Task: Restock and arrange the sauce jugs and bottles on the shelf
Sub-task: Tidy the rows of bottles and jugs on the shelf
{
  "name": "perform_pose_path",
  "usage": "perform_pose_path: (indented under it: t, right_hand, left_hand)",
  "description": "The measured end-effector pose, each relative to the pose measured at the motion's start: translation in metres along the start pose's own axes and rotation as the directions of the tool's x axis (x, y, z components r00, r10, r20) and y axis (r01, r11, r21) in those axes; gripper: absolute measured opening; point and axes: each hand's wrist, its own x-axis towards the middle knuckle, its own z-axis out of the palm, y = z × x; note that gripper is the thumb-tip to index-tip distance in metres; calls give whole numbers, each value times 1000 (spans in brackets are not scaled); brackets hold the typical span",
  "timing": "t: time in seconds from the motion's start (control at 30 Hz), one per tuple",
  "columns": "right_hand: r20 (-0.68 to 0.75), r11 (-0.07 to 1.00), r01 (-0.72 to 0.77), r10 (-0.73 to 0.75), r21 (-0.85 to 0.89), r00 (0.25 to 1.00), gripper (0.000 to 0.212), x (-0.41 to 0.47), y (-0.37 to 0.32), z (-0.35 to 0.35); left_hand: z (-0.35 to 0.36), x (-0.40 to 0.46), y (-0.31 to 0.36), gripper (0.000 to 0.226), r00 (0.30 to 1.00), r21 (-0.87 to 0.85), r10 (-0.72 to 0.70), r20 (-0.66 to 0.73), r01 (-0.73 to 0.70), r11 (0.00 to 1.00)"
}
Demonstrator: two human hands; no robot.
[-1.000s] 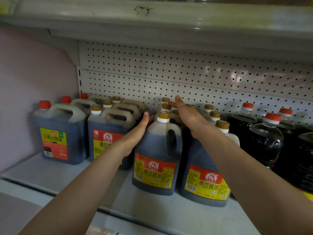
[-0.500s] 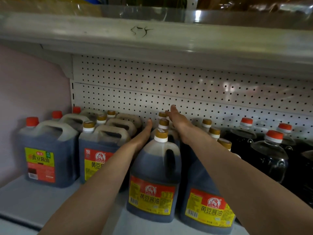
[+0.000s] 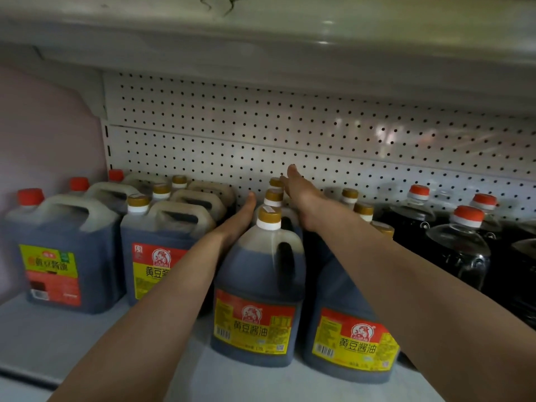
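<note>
A row of gold-capped dark sauce jugs runs back from the front jug (image 3: 258, 288) with its red and yellow label. My left hand (image 3: 236, 220) lies flat against the left shoulder of that row, fingers straight. My right hand (image 3: 301, 198) reaches past the caps to the jugs behind, fingers stretched toward the pegboard, palm on the right side of the row. A second front jug (image 3: 348, 329) stands just right, partly behind my right forearm. Wider jugs (image 3: 162, 250) with gold caps and red-capped jugs (image 3: 58, 250) stand at the left.
Round dark bottles with red caps (image 3: 458, 250) fill the right side. A white pegboard back wall (image 3: 319, 134) and the shelf above (image 3: 261, 39) close in the space. Bare shelf surface (image 3: 72, 338) lies in front of the left jugs. A pink wall (image 3: 43, 134) bounds the left.
Both hands have slid deeper along the middle row toward the pegboard. The camera has moved closer and lower, so the jugs look larger.
</note>
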Motion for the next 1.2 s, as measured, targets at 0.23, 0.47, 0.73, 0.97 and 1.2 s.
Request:
perform_pose_path:
  t: [0.23,0.47,0.73,0.97,1.2]
  right_hand:
    - [-58,996,9,-15,-90,998,67,-3,3,-1]
    - [-62,1000,16,-16,6,998,69,-19,0,-16]
    - [76,973,229,-227,-24,971,57,-96,45,-31]
    - [99,902,400,-388,-160,916,55,-128,89,-18]
    - [142,829,464,-442,-311,886,97,-146,110,-24]
  left_hand:
    - [-2,7,-6,65,998,-53,-4,64,8,999]
    - [0,-12,1,80,999,-45,19,-41,-21,999]
    - [-15,-95,-40,91,949,-31,315,-11,-315,949]
    - [4,-125,-58,81,939,161,337,-63,-324,932]
    - [10,-129,-48,77,949,276,300,-91,-266,924]
